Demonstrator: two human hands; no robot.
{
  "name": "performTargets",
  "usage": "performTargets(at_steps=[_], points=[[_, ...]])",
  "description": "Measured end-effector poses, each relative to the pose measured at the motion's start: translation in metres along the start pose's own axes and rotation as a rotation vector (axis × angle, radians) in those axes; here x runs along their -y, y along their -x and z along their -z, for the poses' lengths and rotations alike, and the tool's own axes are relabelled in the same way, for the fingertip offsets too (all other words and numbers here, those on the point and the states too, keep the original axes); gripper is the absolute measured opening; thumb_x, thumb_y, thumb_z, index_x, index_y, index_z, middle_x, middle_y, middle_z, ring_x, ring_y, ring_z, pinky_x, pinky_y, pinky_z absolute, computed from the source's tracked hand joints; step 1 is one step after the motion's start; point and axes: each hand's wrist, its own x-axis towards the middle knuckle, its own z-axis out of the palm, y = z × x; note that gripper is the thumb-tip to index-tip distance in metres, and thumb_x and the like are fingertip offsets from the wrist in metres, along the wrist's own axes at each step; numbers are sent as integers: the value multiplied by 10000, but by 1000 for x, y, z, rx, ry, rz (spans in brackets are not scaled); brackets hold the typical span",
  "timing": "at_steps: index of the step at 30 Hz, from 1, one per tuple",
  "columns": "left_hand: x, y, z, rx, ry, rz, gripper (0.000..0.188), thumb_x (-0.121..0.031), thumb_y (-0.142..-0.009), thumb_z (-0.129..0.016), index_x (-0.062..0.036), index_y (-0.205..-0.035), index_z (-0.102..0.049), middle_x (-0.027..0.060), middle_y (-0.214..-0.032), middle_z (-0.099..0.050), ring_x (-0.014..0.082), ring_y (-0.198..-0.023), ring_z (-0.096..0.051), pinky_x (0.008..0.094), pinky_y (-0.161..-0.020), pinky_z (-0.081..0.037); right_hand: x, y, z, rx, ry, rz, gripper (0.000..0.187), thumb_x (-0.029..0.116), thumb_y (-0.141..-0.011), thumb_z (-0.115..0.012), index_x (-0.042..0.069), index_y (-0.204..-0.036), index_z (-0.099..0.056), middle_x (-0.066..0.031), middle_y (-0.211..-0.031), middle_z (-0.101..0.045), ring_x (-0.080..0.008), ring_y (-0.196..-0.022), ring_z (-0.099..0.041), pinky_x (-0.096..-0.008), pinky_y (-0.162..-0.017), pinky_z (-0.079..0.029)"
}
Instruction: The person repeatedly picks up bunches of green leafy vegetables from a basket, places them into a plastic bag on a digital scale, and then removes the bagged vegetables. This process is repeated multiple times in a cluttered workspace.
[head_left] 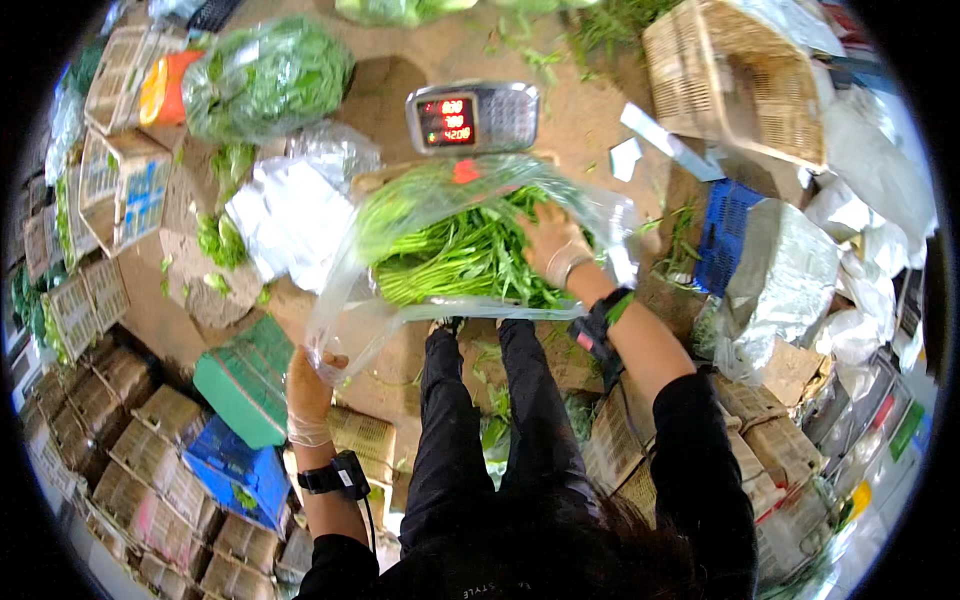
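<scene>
A large clear plastic bag (345, 275) lies wide open in front of me, over a scale. Inside is a thick bundle of long-stemmed leafy greens (450, 255), stems to the left and leaves to the right. At the bag's near left corner, my left hand (312, 385) is closed on the plastic edge. My right hand (555, 245) reaches into the bag at the leafy end, its fingers curled into the greens and partly hidden by them. Thin clear gloves cover both hands. Just beyond the bag stands the scale's display (472, 117), with lit red digits and a keypad.
White sheets of plastic (290, 215) lie left of the bag. A full bag of greens (268, 80) stands at the far left. To the far right is a wicker-like basket (740, 85), with a blue crate (725, 235) nearer. A green box (243, 382) and stacked crates (150, 455) fill the near left.
</scene>
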Motion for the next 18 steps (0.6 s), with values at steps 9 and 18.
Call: performTargets(at_steps=[9,18], points=[[-55,44,-12,-388,-1122,-599,419,-154,-729,-662,-19,-1104,-531,114,-918,-571,264,-857,-536,328,-754,-437,84,274,11,-209,-704,-280,465,320,-848,-454,67,-1238,-428,-224,-1083,-549,-383,-992,-516,-428,-871,-403],[-94,85,-137,517,-1256,-627,148,-167,-752,-582,-23,-765,-545,116,-625,-524,241,-599,-512,349,-604,-427,122,508,-59,-178,-768,-610,424,282,-829,-464,77,-1199,-489,-186,-1106,-559,-329,-1020,-527,-382,-863,-421]])
